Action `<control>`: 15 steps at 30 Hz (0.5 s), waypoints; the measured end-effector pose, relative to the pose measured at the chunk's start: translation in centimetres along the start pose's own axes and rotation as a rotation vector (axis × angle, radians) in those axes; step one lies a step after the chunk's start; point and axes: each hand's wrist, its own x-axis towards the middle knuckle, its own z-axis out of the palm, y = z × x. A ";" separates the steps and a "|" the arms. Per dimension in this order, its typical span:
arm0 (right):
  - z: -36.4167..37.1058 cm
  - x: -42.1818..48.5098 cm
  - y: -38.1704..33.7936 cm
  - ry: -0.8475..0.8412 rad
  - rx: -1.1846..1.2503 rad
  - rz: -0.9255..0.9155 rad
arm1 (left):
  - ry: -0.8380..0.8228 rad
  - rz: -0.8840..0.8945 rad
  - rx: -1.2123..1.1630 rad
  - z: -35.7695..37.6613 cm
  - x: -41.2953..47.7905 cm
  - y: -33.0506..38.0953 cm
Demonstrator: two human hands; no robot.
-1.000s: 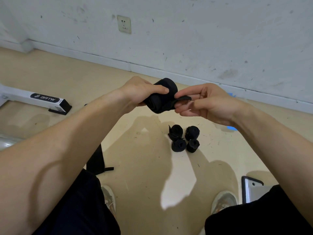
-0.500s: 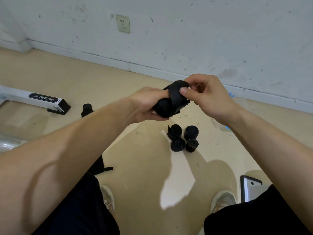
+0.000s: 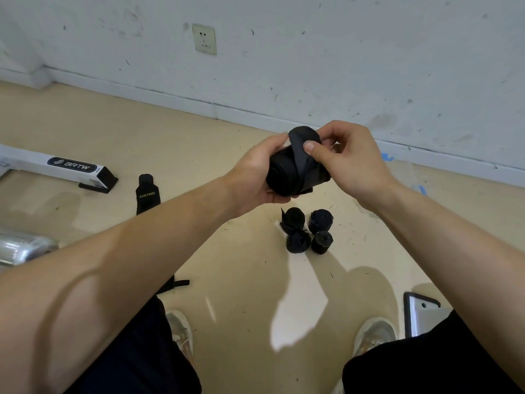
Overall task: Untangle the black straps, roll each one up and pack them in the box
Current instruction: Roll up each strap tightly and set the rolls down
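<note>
gripping the black strap roll (image 3: 289, 172) in mid-air with the left hand (image 3: 255, 177), fingers curled round its body; pinching the loose tail onto the top of the roll with the right hand (image 3: 349, 160), thumb pressing the fabric. probably best going on by pulling that tail taut, laying it flat over the turns, lining up the edges, and squeezing firmly against any springing loose. looking down past the hands at a beige floor (image 3: 227, 132) carrying four rolled straps (image 3: 308, 231) clustered together just below, and an unrolled strap marked xueying (image 3: 147, 194) well to the left. not seeing any box for certain. facing a scuffed white wall (image 3: 369, 52) with a socket (image 3: 204, 38), beside a white bar labelled brtw (image 3: 56, 166).
</note>
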 end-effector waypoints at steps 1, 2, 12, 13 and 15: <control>0.1 0.0 0.0 0.005 0.008 0.008 | -0.020 0.008 0.031 0.0 0.0 0.0; 0.1 0.0 0.0 0.009 0.013 0.014 | -0.036 0.027 0.083 0.0 -0.1 0.0; -0.5 -0.2 -0.1 -0.062 0.169 0.152 | -0.043 0.167 0.264 -0.2 -0.3 0.1; -0.6 -0.2 -0.1 -0.075 0.190 0.170 | -0.042 0.178 0.279 -0.2 -0.4 0.1; -0.4 -0.3 -0.2 -0.084 0.227 0.211 | -0.036 0.199 0.311 -0.1 -0.5 0.0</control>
